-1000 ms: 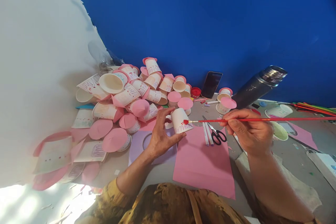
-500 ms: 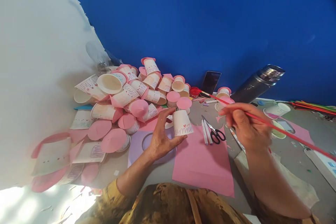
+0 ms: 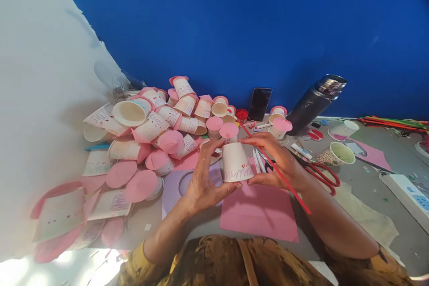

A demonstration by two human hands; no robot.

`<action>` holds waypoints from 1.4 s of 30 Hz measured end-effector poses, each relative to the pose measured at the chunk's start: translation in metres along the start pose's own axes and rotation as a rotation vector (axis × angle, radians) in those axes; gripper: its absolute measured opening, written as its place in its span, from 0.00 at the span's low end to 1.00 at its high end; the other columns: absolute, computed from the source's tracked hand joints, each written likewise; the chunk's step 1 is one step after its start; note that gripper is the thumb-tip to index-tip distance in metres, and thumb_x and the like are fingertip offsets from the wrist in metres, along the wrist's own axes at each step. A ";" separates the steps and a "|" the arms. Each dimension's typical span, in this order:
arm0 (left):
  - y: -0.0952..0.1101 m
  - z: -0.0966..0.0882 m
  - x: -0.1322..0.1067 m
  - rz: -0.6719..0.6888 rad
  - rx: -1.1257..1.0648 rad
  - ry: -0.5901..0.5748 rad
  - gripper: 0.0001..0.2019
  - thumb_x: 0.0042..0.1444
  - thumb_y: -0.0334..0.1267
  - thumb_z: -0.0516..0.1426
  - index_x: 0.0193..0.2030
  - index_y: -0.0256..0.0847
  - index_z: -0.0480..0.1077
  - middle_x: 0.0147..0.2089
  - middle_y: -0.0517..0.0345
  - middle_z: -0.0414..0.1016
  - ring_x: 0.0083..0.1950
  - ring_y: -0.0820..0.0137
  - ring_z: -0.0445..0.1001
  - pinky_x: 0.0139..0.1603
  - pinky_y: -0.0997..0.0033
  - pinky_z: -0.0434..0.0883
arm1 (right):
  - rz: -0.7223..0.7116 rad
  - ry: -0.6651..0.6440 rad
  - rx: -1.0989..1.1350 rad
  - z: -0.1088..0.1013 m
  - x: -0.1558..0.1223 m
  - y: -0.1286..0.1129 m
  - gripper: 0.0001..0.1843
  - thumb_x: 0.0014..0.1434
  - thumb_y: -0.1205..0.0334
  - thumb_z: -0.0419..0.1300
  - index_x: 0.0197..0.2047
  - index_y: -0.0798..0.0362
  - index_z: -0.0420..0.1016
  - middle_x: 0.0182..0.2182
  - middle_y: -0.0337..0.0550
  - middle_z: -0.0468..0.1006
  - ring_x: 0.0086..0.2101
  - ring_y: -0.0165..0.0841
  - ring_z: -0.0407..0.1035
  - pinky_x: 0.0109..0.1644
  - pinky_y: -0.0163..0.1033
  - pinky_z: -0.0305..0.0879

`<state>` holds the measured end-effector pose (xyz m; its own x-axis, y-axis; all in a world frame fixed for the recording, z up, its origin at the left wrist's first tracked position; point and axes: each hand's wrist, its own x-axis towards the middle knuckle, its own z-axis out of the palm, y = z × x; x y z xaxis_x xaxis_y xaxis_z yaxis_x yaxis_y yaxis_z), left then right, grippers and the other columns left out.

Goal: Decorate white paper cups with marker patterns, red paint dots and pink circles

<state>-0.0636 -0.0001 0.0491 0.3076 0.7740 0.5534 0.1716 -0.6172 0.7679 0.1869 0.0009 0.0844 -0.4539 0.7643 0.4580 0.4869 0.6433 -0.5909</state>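
A white paper cup [image 3: 235, 161] is held upside down in front of me, with purple scribbled lines and small red marks near its rim. My left hand [image 3: 206, 178] grips it from the left, thumb low and fingers at the top. From the other side my right hand [image 3: 279, 161] reaches to the cup, fingertips at its top and thumb by the rim. A thin red paintbrush [image 3: 288, 183] slants across that same hand, held in it. Beneath lies a pink paper sheet [image 3: 258, 219]; scissors [image 3: 268, 167] and white markers [image 3: 257, 161] are partly hidden behind the right hand.
Many paper cups with pink paper discs [image 3: 142, 185] are heaped at left. A red paint pot [image 3: 241, 114], a phone [image 3: 260, 103] and a dark flask [image 3: 310, 105] stand along the blue wall. Red-handled scissors [image 3: 326, 178], a patterned cup [image 3: 335, 154] and a power strip [image 3: 407, 194] lie at right.
My right hand has come left and inward with the paintbrush, from beside the paint pot to the cup. The left hand keeps hold of the cup. The view has shifted slightly.
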 end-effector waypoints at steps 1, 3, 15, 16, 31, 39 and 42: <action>-0.003 0.000 -0.001 -0.030 -0.073 -0.004 0.44 0.54 0.52 0.71 0.73 0.55 0.58 0.70 0.44 0.64 0.69 0.50 0.66 0.62 0.49 0.72 | 0.011 0.016 0.025 -0.001 0.000 0.001 0.45 0.53 0.37 0.74 0.69 0.41 0.67 0.62 0.52 0.74 0.61 0.52 0.69 0.62 0.57 0.71; -0.010 -0.001 -0.003 -0.094 -0.250 -0.022 0.45 0.53 0.53 0.72 0.74 0.57 0.58 0.73 0.46 0.62 0.71 0.50 0.65 0.65 0.48 0.71 | 0.033 0.051 0.075 -0.002 -0.001 0.002 0.46 0.51 0.36 0.75 0.68 0.40 0.68 0.61 0.51 0.74 0.61 0.52 0.69 0.59 0.55 0.73; -0.020 -0.009 -0.001 -0.136 -0.177 0.107 0.38 0.52 0.41 0.71 0.69 0.55 0.64 0.68 0.48 0.64 0.70 0.50 0.64 0.68 0.46 0.69 | 0.123 0.393 0.248 -0.004 -0.005 0.005 0.16 0.71 0.54 0.63 0.60 0.42 0.79 0.45 0.45 0.87 0.43 0.40 0.79 0.44 0.46 0.75; -0.021 -0.010 -0.002 -0.131 -0.093 0.124 0.39 0.52 0.39 0.71 0.69 0.55 0.63 0.68 0.48 0.65 0.70 0.50 0.64 0.67 0.45 0.70 | 0.127 0.488 0.261 -0.007 -0.007 0.004 0.13 0.73 0.56 0.60 0.57 0.43 0.81 0.38 0.43 0.87 0.38 0.38 0.79 0.40 0.45 0.74; -0.024 -0.012 -0.003 -0.152 0.083 0.183 0.40 0.51 0.40 0.72 0.69 0.54 0.62 0.67 0.47 0.66 0.68 0.50 0.66 0.65 0.44 0.71 | 0.286 0.652 0.539 -0.008 -0.001 -0.010 0.06 0.63 0.56 0.71 0.38 0.49 0.84 0.24 0.39 0.80 0.19 0.30 0.69 0.19 0.37 0.62; -0.025 -0.011 -0.002 -0.140 0.066 0.185 0.39 0.52 0.44 0.72 0.69 0.54 0.63 0.67 0.48 0.67 0.67 0.51 0.67 0.63 0.47 0.73 | 0.214 0.647 0.452 -0.007 -0.004 -0.017 0.04 0.67 0.59 0.67 0.40 0.49 0.83 0.26 0.41 0.83 0.19 0.31 0.70 0.19 0.39 0.66; -0.024 -0.011 -0.002 -0.138 0.058 0.176 0.39 0.53 0.45 0.72 0.69 0.54 0.62 0.68 0.47 0.66 0.69 0.50 0.66 0.64 0.45 0.72 | 0.207 0.641 0.436 -0.007 -0.003 -0.017 0.04 0.67 0.59 0.67 0.40 0.48 0.82 0.26 0.40 0.83 0.19 0.31 0.70 0.19 0.39 0.66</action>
<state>-0.0786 0.0146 0.0325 0.1100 0.8614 0.4960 0.2555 -0.5067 0.8234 0.1860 -0.0120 0.0976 0.1955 0.8284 0.5249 0.1186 0.5114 -0.8511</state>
